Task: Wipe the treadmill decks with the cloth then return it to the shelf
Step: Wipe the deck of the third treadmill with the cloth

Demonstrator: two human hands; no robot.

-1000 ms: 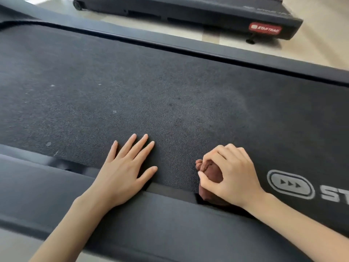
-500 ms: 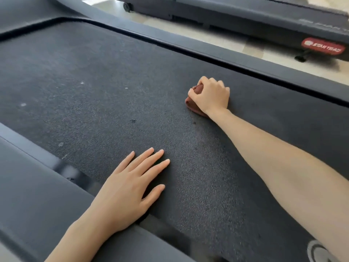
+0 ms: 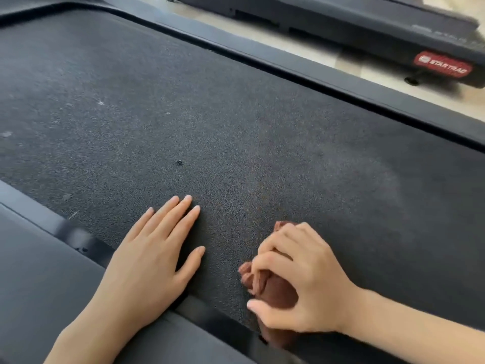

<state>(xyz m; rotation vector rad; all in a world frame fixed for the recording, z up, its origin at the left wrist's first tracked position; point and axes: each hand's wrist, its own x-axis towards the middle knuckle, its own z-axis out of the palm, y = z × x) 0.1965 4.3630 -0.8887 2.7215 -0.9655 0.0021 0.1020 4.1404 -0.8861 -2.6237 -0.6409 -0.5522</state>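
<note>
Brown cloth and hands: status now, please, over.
Left hand flat on black textured treadmill belt. Right hand grips bunched brown cloth at belt's near edge. Pale specks on belt at left; no obstacle.

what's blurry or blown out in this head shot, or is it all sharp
Head view: the right hand and brown cloth smear slightly with motion; the left hand is sharp; the second treadmill at top right is soft; the floor beside it is washed out pale.

Pale floor (image 3: pixel 328 55), brightly lit
</note>
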